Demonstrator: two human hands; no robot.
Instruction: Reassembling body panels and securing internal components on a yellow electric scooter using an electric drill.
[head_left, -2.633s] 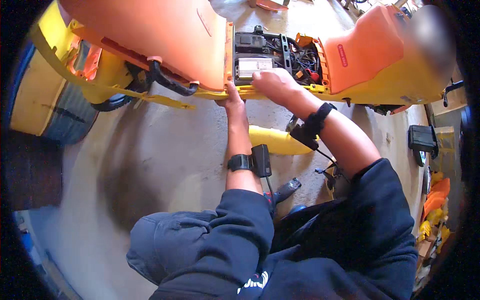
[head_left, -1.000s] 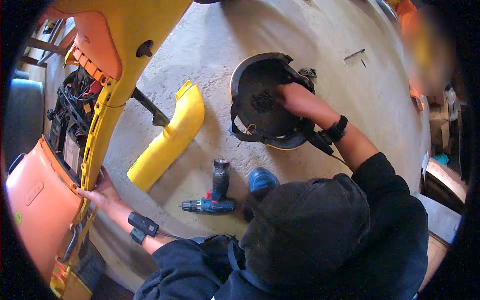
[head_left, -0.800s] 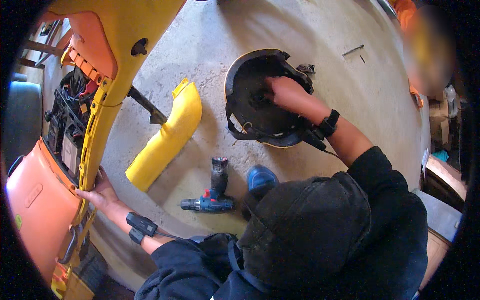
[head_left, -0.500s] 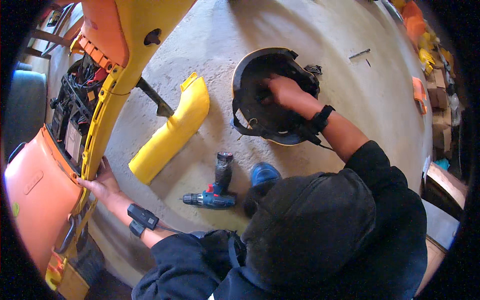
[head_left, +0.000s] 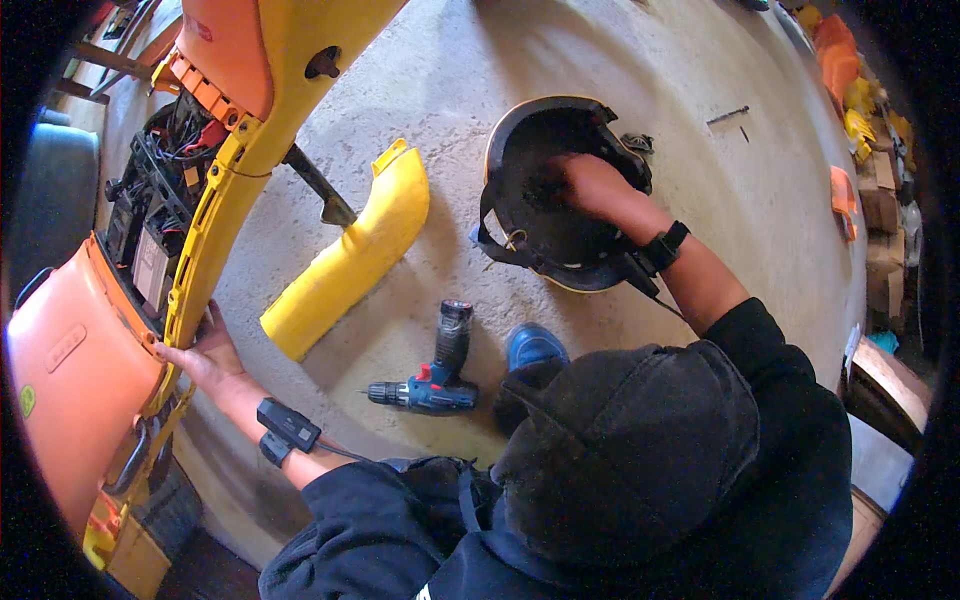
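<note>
My left hand (head_left: 208, 358) grips the lower edge of the yellow frame (head_left: 205, 220) of a vehicle with orange panels, thumb in front and fingers partly hidden behind it. My right hand (head_left: 598, 188) reaches into an upturned helmet (head_left: 520, 165) with a black inside and a hanging strap. Motion blur and the dark lining hide its fingers. Between my arms, a dark blue cordless drill (head_left: 440, 388) lies on its side on the floor. Beyond it rests a long curved yellow cover (head_left: 350, 260).
Under the frame, a dark metal stand (head_left: 320, 185) reaches down by the yellow cover. Black parts and wiring (head_left: 165, 190) show in the vehicle's open side. A blue shoe (head_left: 535, 345) is near the drill. Two thin dark pieces lie on the floor at right; boxes (head_left: 882, 195) line the far right.
The view has shifted slightly, so most things sit a little further right. My right hand still works inside the helmet, and my left keeps its hold on the frame.
</note>
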